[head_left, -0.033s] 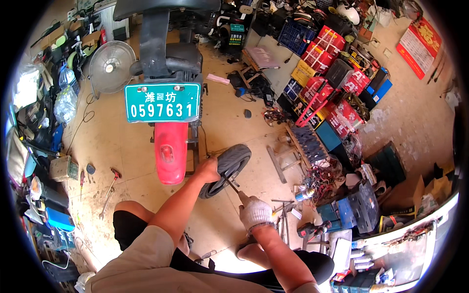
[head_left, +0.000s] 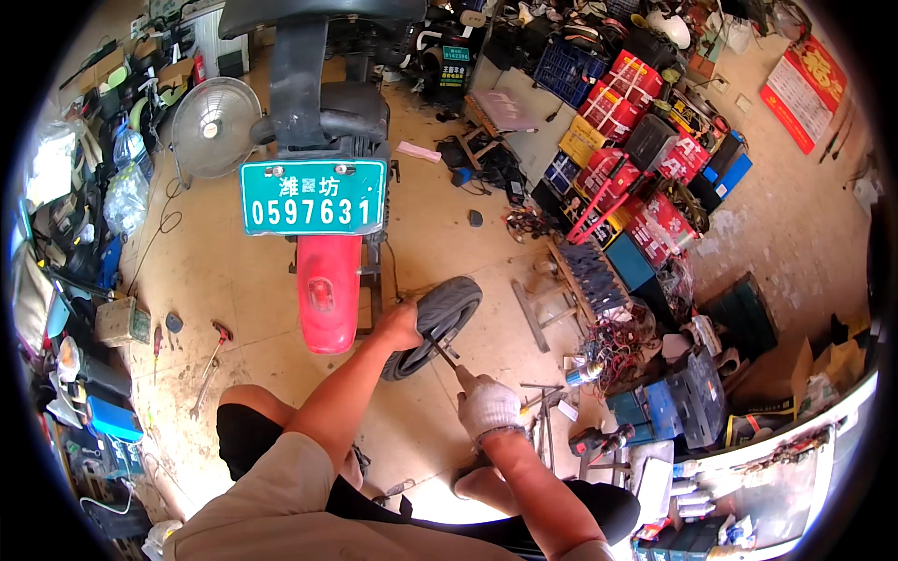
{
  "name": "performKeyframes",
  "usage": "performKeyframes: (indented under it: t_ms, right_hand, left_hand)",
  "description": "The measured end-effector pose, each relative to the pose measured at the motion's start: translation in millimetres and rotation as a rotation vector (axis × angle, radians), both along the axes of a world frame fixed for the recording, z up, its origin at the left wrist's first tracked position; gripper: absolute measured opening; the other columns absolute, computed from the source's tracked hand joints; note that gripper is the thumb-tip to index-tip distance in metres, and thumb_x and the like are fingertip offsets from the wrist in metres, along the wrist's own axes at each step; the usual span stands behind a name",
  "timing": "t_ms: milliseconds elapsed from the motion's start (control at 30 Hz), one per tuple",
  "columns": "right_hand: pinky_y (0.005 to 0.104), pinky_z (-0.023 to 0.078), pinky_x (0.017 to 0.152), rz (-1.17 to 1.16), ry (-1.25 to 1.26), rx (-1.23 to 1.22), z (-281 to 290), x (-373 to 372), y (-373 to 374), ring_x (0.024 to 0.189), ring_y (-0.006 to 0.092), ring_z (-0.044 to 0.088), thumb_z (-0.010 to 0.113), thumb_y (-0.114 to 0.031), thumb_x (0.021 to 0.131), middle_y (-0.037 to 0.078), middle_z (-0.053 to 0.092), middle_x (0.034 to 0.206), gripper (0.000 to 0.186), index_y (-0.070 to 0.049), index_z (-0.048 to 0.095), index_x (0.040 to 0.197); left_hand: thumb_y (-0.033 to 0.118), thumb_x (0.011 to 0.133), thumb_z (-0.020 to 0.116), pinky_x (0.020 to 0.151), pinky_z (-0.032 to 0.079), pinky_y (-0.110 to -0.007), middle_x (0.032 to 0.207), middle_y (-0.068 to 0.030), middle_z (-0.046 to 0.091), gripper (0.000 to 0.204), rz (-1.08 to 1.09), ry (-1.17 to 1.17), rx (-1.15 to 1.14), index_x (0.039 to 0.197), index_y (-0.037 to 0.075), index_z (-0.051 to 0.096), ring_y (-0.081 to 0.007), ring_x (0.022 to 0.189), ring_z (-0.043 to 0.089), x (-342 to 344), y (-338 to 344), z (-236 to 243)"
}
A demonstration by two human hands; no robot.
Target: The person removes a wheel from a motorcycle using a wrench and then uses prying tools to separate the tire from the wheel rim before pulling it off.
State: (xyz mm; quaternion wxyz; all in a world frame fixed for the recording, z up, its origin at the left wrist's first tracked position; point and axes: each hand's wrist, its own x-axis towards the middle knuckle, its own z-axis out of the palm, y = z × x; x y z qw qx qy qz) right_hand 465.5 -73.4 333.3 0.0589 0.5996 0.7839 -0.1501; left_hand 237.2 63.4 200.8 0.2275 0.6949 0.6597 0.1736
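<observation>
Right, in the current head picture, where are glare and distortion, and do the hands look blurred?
Head view: the floor whites out near the lower edge; head view: corners go black, and the red poster looks tilted near the right rim; head view: left hand and gloved right hand look fairly sharp.

The person is wearing a pale beige shirt [head_left: 323,537], its loose left sleeve [head_left: 292,467] ending short and leaving the forearm showing. Black legwear [head_left: 610,510] is covering the thighs, with bare leg emerging below. A whitish glove [head_left: 492,409] is clothing the right grip [head_left: 486,404], its darker-edged cuff [head_left: 499,433] circling the wrist; the left grip [head_left: 400,327] is showing bare.
</observation>
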Motion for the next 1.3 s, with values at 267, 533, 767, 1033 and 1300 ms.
performKeyframes:
  t_ms: [267, 533, 767, 1033, 1300]
  right_hand:
    - [0.0488, 0.064, 0.083, 0.024, -0.178, 0.038, 16.1, -59.5, 42.2, 0.1, 0.0371, 0.08, 0.064, -0.015, 0.096, 0.02, 0.081, 0.105, 0.03, -0.006, 0.077, 0.121]
    - [0.0484, 0.065, 0.083, 0.163, -0.227, -0.029, 52.3, -94.2, 96.3, 0.101, 0.0381, 0.08, 0.066, -0.013, 0.093, 0.022, 0.081, 0.106, 0.022, -0.006, 0.085, 0.101]
    - [0.0522, 0.063, 0.079, 0.081, -0.118, 0.109, -32.2, -32.3, 60.4, 0.095, 0.0384, 0.079, 0.063, -0.019, 0.098, 0.021, 0.078, 0.106, 0.049, -0.012, 0.065, 0.146]
    - [0.0536, 0.061, 0.077, -0.067, 0.243, 0.223, -212.6, 12.2, 52.5, 0.088, 0.0398, 0.076, 0.06, -0.031, 0.106, 0.018, 0.076, 0.1, 0.038, -0.016, 0.063, 0.141]
    - [0.053, 0.059, 0.08, -0.163, 0.466, 0.176, -322.2, -24.0, 97.9, 0.094, 0.0393, 0.075, 0.066, -0.036, 0.104, 0.019, 0.077, 0.1, 0.028, -0.014, 0.07, 0.121]
  left_hand:
    - [0.01, 0.073, 0.075, 0.098, 0.057, -0.053, 0.114, -0.0336, 0.072, 0.053, -0.007, -0.061, 0.035, 0.121, -0.009, 0.062, -0.0488, 0.113, 0.07, -9.2, 11.7, -12.5]
    - [0.005, 0.072, 0.072, 0.093, 0.059, -0.056, 0.107, -0.0334, 0.074, 0.056, 0.004, -0.097, 0.13, 0.125, -0.008, 0.06, -0.0514, 0.108, 0.071, -7.1, 26.2, -22.6]
    - [0.008, 0.074, 0.076, 0.098, 0.058, -0.052, 0.117, -0.0357, 0.071, 0.067, 0.08, -0.125, -0.073, 0.135, -0.009, 0.054, -0.0498, 0.116, 0.07, -17.5, 30.4, 1.2]
    - [0.011, 0.074, 0.08, 0.105, 0.056, -0.046, 0.134, -0.0382, 0.064, 0.094, 0.035, -0.169, -0.099, 0.154, -0.011, 0.037, -0.0482, 0.127, 0.065, -14.0, 27.7, 0.5]
    - [0.021, 0.073, 0.086, 0.127, 0.038, -0.04, 0.163, -0.0364, 0.04, 0.115, 0.024, -0.197, -0.165, 0.165, -0.011, 0.025, -0.0451, 0.154, 0.043, -15.2, 24.4, 15.5]
